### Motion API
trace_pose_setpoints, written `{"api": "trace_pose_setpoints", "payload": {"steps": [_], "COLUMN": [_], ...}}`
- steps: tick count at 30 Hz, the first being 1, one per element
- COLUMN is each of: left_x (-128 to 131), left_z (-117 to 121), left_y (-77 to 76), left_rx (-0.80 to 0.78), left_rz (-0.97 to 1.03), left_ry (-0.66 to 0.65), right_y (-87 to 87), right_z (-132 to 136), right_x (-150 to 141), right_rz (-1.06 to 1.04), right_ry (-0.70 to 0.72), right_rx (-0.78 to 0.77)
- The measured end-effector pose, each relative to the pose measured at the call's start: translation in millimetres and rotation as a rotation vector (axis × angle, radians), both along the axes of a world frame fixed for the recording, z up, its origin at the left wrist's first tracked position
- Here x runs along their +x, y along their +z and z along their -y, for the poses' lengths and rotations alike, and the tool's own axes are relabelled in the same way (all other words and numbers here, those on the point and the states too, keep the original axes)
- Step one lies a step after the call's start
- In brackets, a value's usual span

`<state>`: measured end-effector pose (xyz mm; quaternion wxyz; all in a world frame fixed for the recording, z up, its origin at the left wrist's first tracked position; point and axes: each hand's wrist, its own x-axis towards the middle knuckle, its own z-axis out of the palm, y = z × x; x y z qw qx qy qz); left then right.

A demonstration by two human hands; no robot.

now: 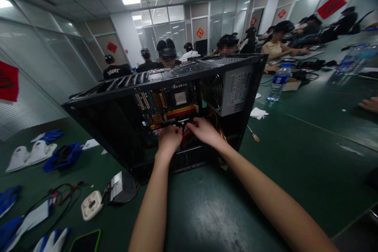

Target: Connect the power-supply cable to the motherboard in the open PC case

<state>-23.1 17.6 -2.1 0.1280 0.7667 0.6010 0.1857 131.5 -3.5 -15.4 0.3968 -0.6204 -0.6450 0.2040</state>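
Observation:
An open black computer case (102, 120) stands on the table, its inside facing me. Both my hands reach into its lower middle, under the motherboard (161, 100). My left hand (170, 139) is closed, fingertips pinched at a bundle of coloured wires (186, 137). From the other side my right hand (204, 130) also pinches at these wires, thumb and fingers together. The exact spot they grip is partly hidden by the fingers. Above my right hand are the memory slots (181, 112), and the power supply (236, 91) with its fan sits at upper right.
A screwdriver (254, 136), a white glove (259, 113) and a water bottle (279, 82) lie or stand to the right. On the left are a small drive-like box (121, 187), a cream case (92, 205), a phone (85, 241), cables and blue-white gloves (51, 241). Other people sit behind.

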Motion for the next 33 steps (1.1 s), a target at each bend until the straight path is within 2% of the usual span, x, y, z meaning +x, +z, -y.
{"api": "trace_pose_setpoints", "payload": {"steps": [6,16,24,30,33], "left_x": [2.5,5.1,6.1,8.1,8.3], "left_z": [-1.7,-2.0,0.1,-2.8,-4.5], "left_y": [0.9,1.1,2.6,0.9,-0.8], "left_rx": [0.005,0.049,0.064,0.049,0.056], "left_rz": [0.018,-0.056,-0.038,-0.044,-0.043], "left_ry": [-0.041,0.013,0.020,0.030,0.026], "right_y": [-0.4,1.7,8.8,6.9,5.3], "right_z": [-3.5,-5.0,-9.4,-16.4,-19.3], "right_x": [0.9,-1.2,-3.9,-1.9,-0.4], "right_rz": [-0.078,-0.333,-0.514,-0.673,-0.712], "right_ry": [0.026,0.026,0.047,0.066,0.058], "right_rx": [-0.044,-0.162,-0.367,-0.540,-0.577]}}
